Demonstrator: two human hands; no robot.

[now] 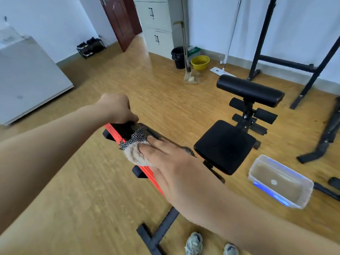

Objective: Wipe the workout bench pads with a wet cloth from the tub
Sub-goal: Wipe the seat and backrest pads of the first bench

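The workout bench has a raised black back pad (127, 130) with a red edge, a black seat pad (224, 146) and a black roller pad (250, 90) beyond it. My left hand (117, 109) grips the top end of the back pad. My right hand (165, 157) lies flat with straight fingers on a cloth (135, 153), fluffy beige with a checked black-and-white side, pressing it against the back pad. A clear plastic tub (281, 181) of cloudy water stands on the floor to the right of the seat.
The bench's black floor frame (160, 230) runs toward my shoes (194, 242). A black rack (287, 61) stands at the back right. A yellow basin (200, 62), black bin (178, 57), flat mop (222, 69) and white cabinet (156, 24) line the far wall.
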